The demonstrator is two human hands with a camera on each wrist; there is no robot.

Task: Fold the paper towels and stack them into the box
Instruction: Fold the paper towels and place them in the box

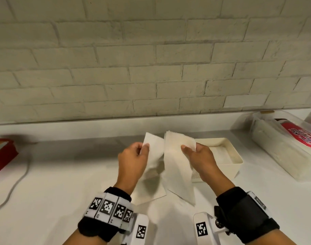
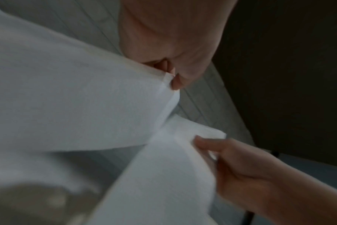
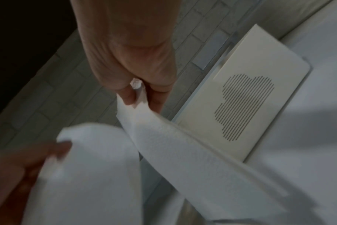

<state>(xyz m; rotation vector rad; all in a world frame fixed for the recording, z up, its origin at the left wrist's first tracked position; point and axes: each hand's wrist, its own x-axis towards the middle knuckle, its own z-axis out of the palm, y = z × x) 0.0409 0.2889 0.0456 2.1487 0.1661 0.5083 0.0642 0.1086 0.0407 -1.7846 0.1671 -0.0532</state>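
A white paper towel (image 1: 175, 163) hangs raised over the counter, sagging in a deep crease down its middle. My left hand (image 1: 144, 146) pinches its upper left corner and my right hand (image 1: 190, 148) pinches its upper right corner. The towel's lower edge reaches down to the counter. In the left wrist view the left thumb and fingers (image 2: 176, 82) nip the sheet's edge (image 2: 87, 99). The right wrist view shows the right hand (image 3: 138, 94) pinching the other corner. An open cream box (image 1: 221, 172) stands just right of my right hand, its slotted side (image 3: 244, 106) facing me.
A clear plastic container (image 1: 274, 156) holding a red packet lies at the far right. At the left edge sits a red box (image 1: 2, 154), with a white cable (image 1: 15, 184) trailing across the counter. A brick wall (image 1: 151, 68) rises behind the white counter (image 1: 71, 174).
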